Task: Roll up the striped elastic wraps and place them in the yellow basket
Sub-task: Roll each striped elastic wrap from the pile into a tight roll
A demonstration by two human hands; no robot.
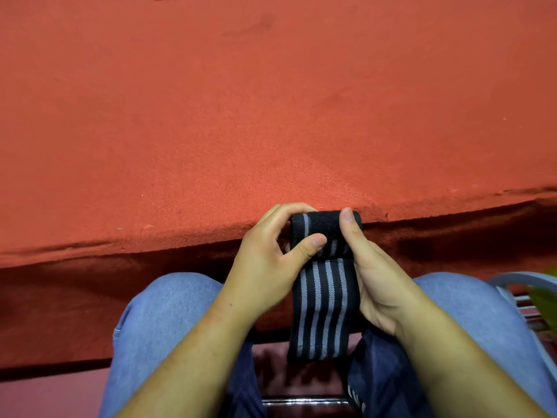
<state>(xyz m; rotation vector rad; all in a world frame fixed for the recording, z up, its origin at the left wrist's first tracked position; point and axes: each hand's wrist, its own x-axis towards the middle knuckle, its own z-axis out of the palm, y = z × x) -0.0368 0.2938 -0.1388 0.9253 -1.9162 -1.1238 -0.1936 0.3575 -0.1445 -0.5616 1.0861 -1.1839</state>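
"2 hands for 1 wrap (pixel 324 300)? Why not lay it on the table (pixel 271 116)?"

"It is elastic. Held in the air, just at the table's near edge, the roll (pixel 324 221) stays tight under my grip, and the loose tail hangs down between my knees (pixel 168 306) (its own weight straightens it, I think)."

"How do your hands sit?"

"My left hand (pixel 265 267) grips the roll from the left, with the fingers curled over its far side and the thumb (pixel 310 244) pressed across the front. My right hand (pixel 370 273) clamps the right end with its thumb on top. Its other fingers are behind the cloth, so I cannot tell how they lie. Both wrists are close together."

"And the basket?"

"A yellow-green blur (pixel 545 294) at the right edge may be it, but I cannot tell. I judge plenty of tail remains to wind."
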